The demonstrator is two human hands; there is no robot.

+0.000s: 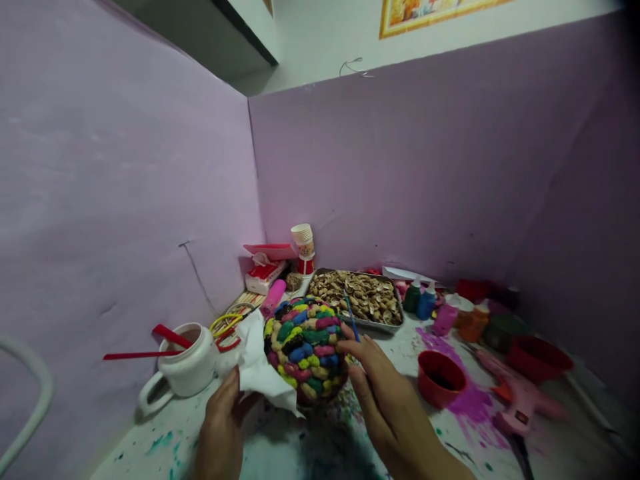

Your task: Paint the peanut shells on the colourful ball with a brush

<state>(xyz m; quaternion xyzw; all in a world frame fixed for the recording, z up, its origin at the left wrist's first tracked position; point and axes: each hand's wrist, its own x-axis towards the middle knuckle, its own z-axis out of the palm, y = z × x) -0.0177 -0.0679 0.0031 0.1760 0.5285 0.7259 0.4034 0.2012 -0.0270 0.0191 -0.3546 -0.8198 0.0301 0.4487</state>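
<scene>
A round object covered in painted peanut shells (pixel 306 347), in yellow, green, blue, pink, black and tan, stands on the paint-stained table in front of me. At its left side my left hand (pixel 223 423) is closed on a white tissue (pixel 260 363), which lies against the shells. My right hand (pixel 383 393) is at the opposite side, fingertips at the shells' edge. A thin blue paintbrush (pixel 351 318) rises from between its fingers, tip up. The underside of the round object is hidden.
Behind stands a metal tray (pixel 383 327) of peanut shells. On the left is a white mug (pixel 193 370) with red sticks. To the right are a red cup (pixel 440 383), several paint bottles (pixel 426 303) and a pink glue gun (pixel 520 393). Lilac panels (pixel 400 167) enclose the table.
</scene>
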